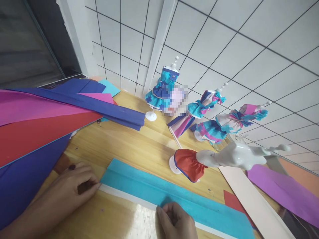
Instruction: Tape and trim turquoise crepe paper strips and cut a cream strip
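A long turquoise strip of crepe paper (pixel 154 189) lies slantwise on the wooden table, with a crease along its length. Along its near edge runs a narrow white strip (pixel 132 197). At the left end, my left hand (pixel 72 186) pinches the corner of the white strip between thumb and forefinger. My right hand (pixel 177 220) is closed, its thumb and fingertips at the white strip near the middle. Whatever lies between those fingertips is hidden. Just beyond the turquoise paper stands a small white mannequin (pixel 231 156) wearing a red skirt (pixel 189 164).
Blue, pink and red paper sheets (pixel 45 132) pile up on the left. Dressed mannequins (pixel 165 83) stand along the tiled wall (pixel 211 43). A cream strip (pixel 256 202) and a purple sheet (pixel 284 192) lie at the right. A thin stick (pixel 175 137) rests mid-table.
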A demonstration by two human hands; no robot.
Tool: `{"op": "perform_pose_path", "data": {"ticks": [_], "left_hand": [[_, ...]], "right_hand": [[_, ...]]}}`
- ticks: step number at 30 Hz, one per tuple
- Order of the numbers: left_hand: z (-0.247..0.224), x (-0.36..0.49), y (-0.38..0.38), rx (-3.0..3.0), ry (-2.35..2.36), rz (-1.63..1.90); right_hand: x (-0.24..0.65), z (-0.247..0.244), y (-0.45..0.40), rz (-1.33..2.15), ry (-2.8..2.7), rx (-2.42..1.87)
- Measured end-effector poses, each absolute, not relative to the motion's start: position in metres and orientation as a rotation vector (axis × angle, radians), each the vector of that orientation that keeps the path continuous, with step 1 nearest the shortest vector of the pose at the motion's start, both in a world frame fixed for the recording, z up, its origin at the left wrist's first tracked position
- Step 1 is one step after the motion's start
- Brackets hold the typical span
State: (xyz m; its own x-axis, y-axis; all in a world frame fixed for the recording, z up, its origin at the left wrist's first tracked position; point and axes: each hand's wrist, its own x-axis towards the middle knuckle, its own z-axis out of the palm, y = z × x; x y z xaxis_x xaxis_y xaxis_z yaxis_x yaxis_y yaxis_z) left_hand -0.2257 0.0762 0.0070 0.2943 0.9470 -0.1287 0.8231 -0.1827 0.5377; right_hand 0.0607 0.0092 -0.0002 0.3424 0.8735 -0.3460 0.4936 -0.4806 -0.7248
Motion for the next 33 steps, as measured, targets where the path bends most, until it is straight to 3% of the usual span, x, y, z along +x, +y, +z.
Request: {"op": "perform_pose_path", "data": {"ticks": [19, 27, 33], "left_hand": [[0.022, -0.224, 0.079, 2.012, 1.632, 0.222], [0.007, -0.224, 0.075, 2.013, 1.652, 0.456], [0.012, -0.227, 0.076, 2.075, 1.6, 0.291]], "right_hand": [[0.061, 0.014, 0.013, 1.19, -1.103, -1.988], [0.067, 0.014, 0.013, 1.186, -1.204, -1.938], [0.071, 0.011, 0.017, 1.247, -1.193, -1.916]]}}
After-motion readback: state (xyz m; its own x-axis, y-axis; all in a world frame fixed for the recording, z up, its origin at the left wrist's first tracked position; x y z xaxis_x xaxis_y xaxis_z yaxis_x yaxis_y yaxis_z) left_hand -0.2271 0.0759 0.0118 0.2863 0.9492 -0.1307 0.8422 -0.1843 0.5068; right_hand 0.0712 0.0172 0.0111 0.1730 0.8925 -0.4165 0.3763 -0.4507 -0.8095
